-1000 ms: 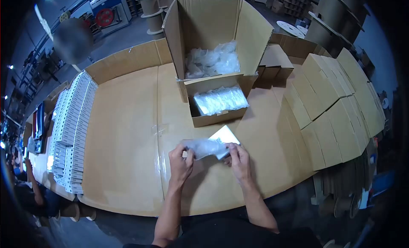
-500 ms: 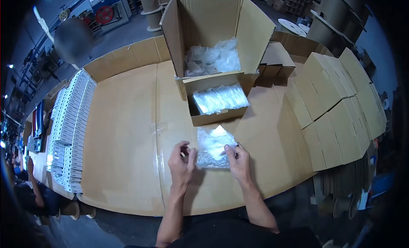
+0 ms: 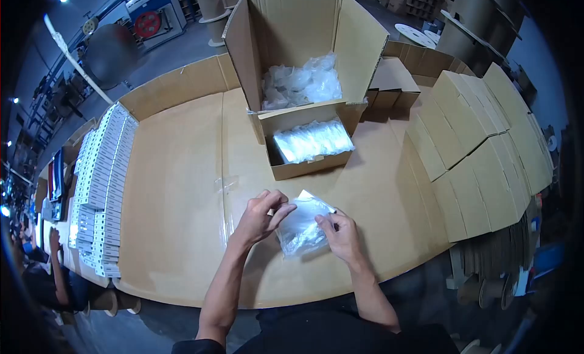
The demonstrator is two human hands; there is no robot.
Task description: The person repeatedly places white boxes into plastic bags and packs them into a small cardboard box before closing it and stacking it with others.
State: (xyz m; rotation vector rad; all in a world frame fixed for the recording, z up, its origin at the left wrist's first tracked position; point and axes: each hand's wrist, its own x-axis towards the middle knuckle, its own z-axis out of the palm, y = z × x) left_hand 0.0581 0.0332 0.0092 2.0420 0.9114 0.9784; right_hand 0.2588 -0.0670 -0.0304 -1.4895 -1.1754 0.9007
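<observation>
A clear plastic bag with a white flat item inside (image 3: 302,228) lies on the cardboard-covered table (image 3: 176,189) in front of me. My right hand (image 3: 340,235) pinches its right edge. My left hand (image 3: 258,217) has its fingertips on the bag's upper left corner. Just beyond stands a small open carton (image 3: 307,165) filled with similar bagged pieces (image 3: 313,141).
A tall open carton (image 3: 304,43) with loose plastic bags stands behind the small one. Rows of white boxes (image 3: 103,177) line the table's left side. Flat folded brown cartons (image 3: 480,141) are stacked at the right. Another person sits at far left (image 3: 36,275).
The bag went from being held up between both hands to lying flatter on the table. My left hand shifted right onto its upper corner.
</observation>
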